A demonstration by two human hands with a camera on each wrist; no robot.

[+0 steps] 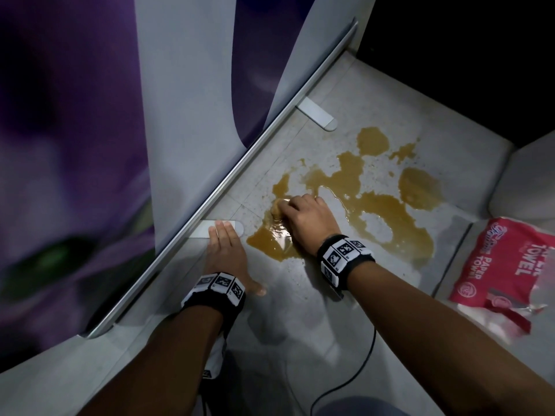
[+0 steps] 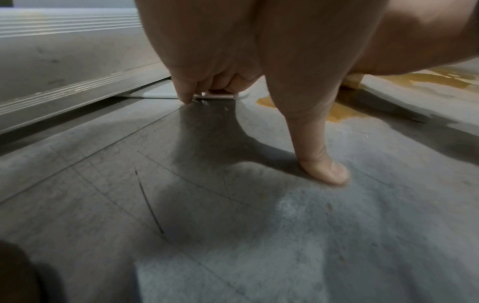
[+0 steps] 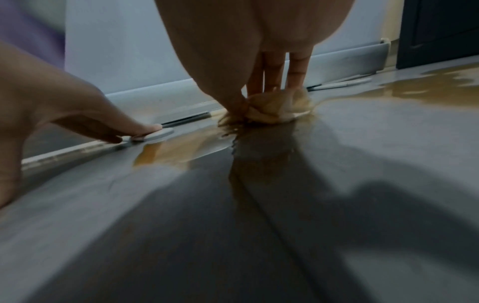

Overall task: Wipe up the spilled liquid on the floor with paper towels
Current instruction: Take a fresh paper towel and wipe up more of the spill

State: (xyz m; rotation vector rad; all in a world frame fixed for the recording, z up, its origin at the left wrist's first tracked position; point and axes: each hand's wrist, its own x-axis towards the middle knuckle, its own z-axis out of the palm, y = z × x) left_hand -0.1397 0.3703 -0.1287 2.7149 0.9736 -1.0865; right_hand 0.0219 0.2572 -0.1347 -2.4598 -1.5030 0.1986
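Observation:
A brown spill point(image 1: 375, 205) spreads in blotches over the grey floor point(image 1: 300, 295). My right hand point(image 1: 303, 217) is at the spill's left edge, its fingers and thumb pinching a crumpled paper towel point(image 1: 277, 209) pressed into the liquid. In the right wrist view the paper towel point(image 3: 274, 110) is soaked tan under my fingers point(image 3: 295, 67), with the spill point(image 3: 181, 149) pooled in front. My left hand point(image 1: 226, 247) lies flat on the dry floor left of the spill, holding nothing. The left wrist view shows its thumb point(image 2: 324, 170) planted on the floor and the spill point(image 2: 427, 80) beyond.
A red paper towel pack point(image 1: 504, 259) lies on the floor at the right. A purple-and-white panel stands on a metal rail point(image 1: 240, 181) with flat white feet point(image 1: 318, 114); my left fingertips rest on the nearer foot point(image 1: 204, 229). A black cable point(image 1: 354, 376) trails near me. Pale furniture point(image 1: 528, 181) borders the right.

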